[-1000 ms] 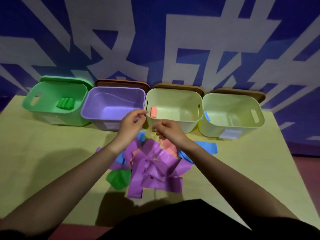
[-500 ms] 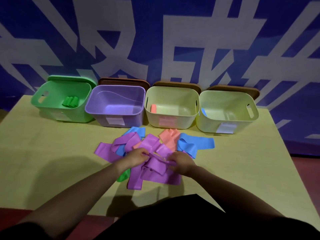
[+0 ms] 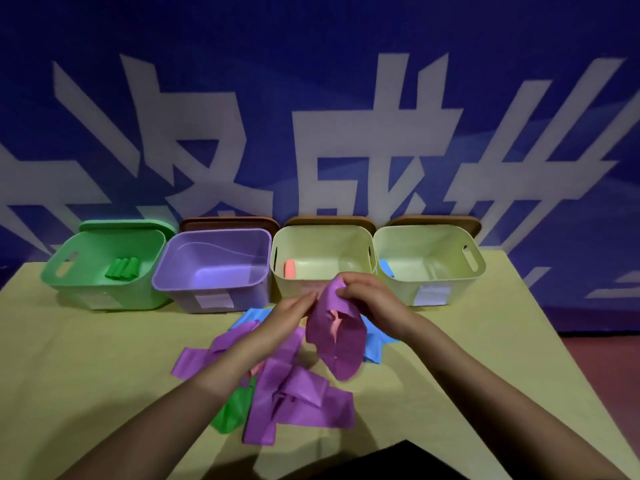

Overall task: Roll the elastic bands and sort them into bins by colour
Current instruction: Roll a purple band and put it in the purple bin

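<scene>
Head view shows, at centre frame, the right hand (image 3: 372,301) pinching the top of a purple band (image 3: 336,336) lifted above the pile of bands (image 3: 294,393) on the yellow table (image 3: 86,358). Fingertips of the left hand (image 3: 289,315) grip the band's left edge. Across the upper middle sit the green bin (image 3: 104,268), purple bin (image 3: 214,268) and two pale bins.

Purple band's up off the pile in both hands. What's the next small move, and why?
Probably start rolling it from the top edge: the right hand and left hand pinch the purple band, which hangs unrolled, and the purple bin looks empty.
</scene>
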`<action>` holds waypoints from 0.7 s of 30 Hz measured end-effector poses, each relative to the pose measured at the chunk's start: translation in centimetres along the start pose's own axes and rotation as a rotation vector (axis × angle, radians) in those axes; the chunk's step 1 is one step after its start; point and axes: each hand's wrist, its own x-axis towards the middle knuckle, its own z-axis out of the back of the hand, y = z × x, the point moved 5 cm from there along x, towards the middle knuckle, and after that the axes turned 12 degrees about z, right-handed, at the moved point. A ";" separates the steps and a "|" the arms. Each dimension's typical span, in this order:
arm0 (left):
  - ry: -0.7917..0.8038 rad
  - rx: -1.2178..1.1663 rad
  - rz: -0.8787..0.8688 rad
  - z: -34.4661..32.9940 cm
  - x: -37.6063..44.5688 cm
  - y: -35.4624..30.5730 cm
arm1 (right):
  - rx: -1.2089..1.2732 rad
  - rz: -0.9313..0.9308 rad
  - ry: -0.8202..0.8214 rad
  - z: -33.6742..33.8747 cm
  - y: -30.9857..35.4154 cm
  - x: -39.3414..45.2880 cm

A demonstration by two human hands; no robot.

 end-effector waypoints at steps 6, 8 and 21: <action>-0.088 -0.643 0.017 1.3 -1.2 -3.2 | -0.229 -0.034 0.228 1.6 2.9 0.1; -0.101 -0.713 0.005 2.4 -1.7 -4.4 | -0.278 -0.053 0.251 2.0 3.0 0.0; -0.098 -0.168 -0.029 3.3 -3.5 -4.2 | 0.068 0.063 0.056 -1.1 3.9 0.2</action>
